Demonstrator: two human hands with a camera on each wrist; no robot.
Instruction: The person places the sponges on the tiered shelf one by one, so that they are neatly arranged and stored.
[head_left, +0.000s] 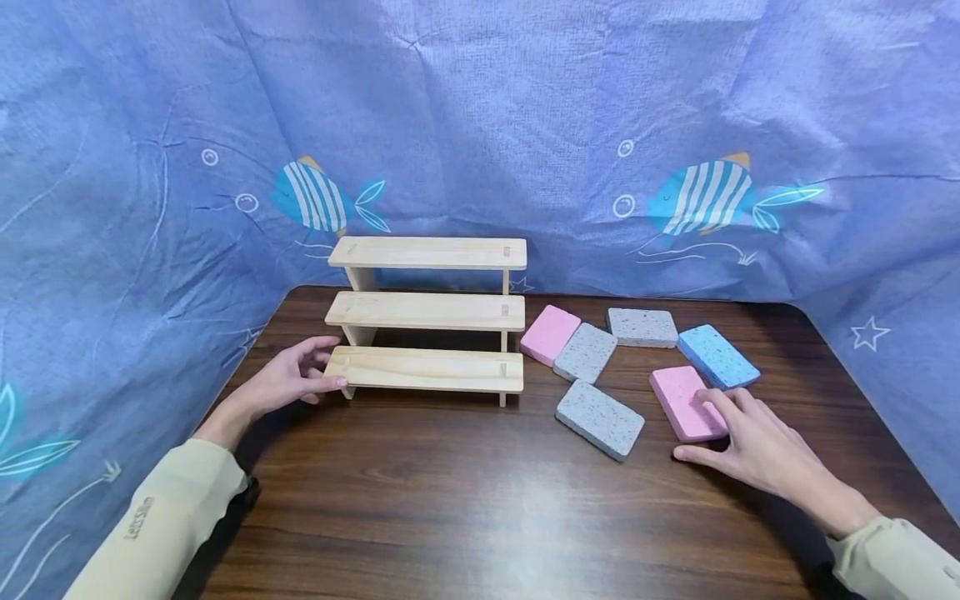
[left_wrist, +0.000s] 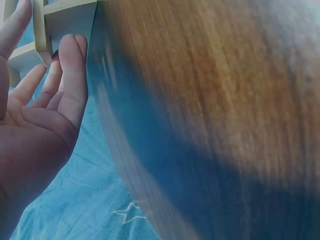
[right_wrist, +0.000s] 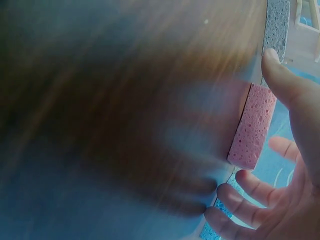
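Note:
At the left end of a three-tier wooden stand is my left hand. Its thumb touches or nearly touches the corner of the lowest tier, and the fingers lie loosely bent beside that end. Over on the right, my right hand reaches over a pink sponge lying flat on the table. Thumb and fingers are spread around this sponge; in the right wrist view, gaps show between it and the fingers. A blue sponge lies just behind the pink one.
Left of the right hand lie three grey sponges, one in front, one in the middle and one at the back. Another pink sponge lies beside the stand. A blue fish-print cloth surrounds the brown table.

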